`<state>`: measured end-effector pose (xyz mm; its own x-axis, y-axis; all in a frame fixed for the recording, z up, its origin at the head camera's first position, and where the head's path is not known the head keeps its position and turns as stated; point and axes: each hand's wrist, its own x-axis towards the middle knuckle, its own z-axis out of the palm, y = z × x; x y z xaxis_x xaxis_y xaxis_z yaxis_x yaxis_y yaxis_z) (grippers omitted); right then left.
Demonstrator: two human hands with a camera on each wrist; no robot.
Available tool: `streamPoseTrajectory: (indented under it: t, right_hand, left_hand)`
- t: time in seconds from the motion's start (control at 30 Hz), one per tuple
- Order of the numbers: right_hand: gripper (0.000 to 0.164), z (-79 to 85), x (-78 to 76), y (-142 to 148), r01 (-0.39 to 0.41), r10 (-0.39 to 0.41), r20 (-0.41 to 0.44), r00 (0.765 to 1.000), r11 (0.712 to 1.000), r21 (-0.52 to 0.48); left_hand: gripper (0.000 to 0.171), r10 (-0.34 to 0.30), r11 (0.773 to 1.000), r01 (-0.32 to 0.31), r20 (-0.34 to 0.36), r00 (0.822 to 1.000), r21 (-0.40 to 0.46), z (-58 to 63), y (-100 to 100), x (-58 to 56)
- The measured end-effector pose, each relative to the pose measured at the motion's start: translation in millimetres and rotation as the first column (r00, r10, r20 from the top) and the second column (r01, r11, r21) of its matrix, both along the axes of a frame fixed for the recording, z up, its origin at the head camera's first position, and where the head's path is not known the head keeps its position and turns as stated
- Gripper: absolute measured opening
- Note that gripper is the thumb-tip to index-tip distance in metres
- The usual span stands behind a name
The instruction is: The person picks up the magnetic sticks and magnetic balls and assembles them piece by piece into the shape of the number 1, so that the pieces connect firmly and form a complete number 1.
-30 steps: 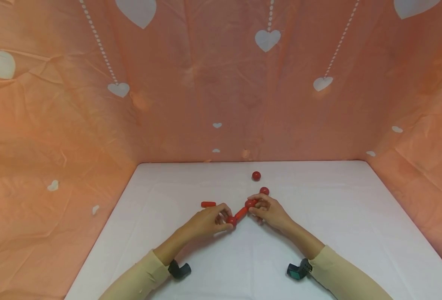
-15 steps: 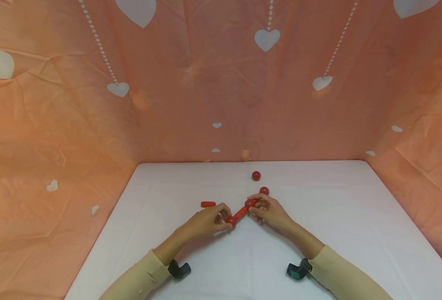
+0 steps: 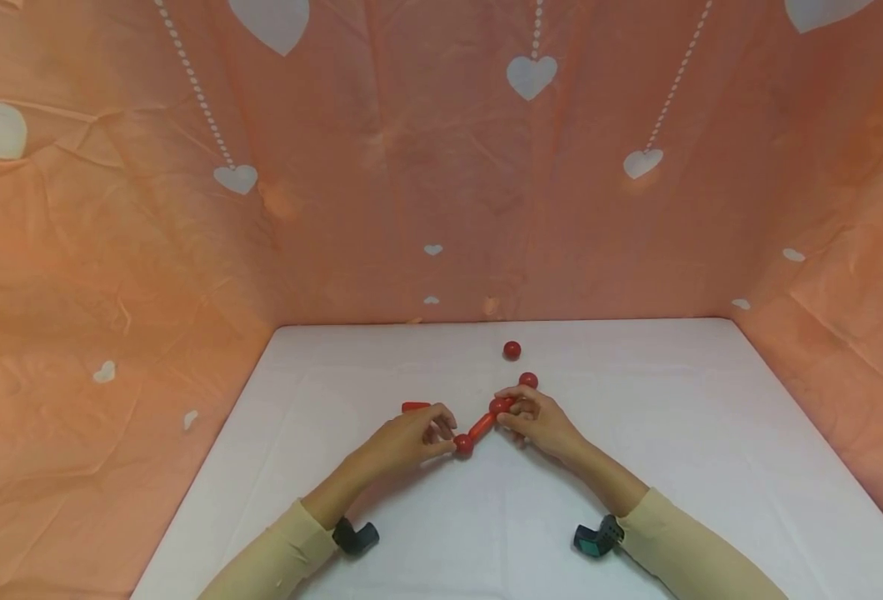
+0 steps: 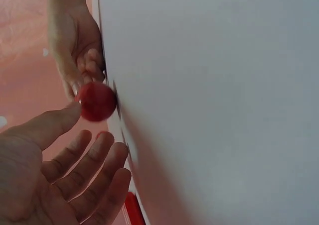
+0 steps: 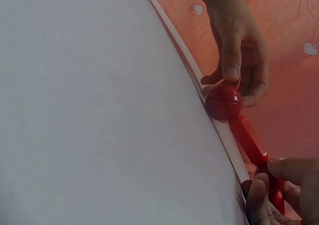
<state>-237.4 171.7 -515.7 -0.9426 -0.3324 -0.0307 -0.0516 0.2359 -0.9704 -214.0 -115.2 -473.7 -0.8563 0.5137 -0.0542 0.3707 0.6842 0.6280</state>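
Red balls and red rods form a joined chain on the white table. Its near end is a red ball (image 3: 463,446), from which a red rod (image 3: 482,427) runs to the middle red ball (image 3: 498,407). My right hand (image 3: 545,423) pinches that middle ball between thumb and fingers. Beyond it a further red ball (image 3: 528,381) shows past my right fingers. My left hand (image 3: 406,440) is beside the near end ball (image 4: 97,102), fingers spread away from it, thumb tip at its side; the left wrist view does not settle whether the thumb touches.
A loose red ball (image 3: 512,351) lies farther back on the white table (image 3: 636,400). Behind my left hand lies a loose red rod (image 3: 415,407), partly covered. Orange cloth (image 3: 381,183) with white hearts walls the table at the back and sides.
My left fingers have come off the near end ball and moved slightly left, opening out. The right hand and its ball stay in place.
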Motion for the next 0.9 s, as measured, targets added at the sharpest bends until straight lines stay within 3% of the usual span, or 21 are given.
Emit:
streamPoseTrajectory:
  t: [0.5,0.9]
  right_hand:
    - [0.040,2.0,0.1,1.3,-0.003,0.003,0.019,1.000,1.000,-0.019]
    - [0.041,3.7,1.0,0.5,-0.001,0.002,0.035,0.999,1.000,-0.017]
  left_hand:
    - [0.025,0.042,0.999,-0.043,-0.126,0.991,-0.005,11.7,-19.4,-16.2]
    - [0.024,0.070,0.989,-0.098,-0.229,0.971,-0.112,7.1,-24.8,-30.7]
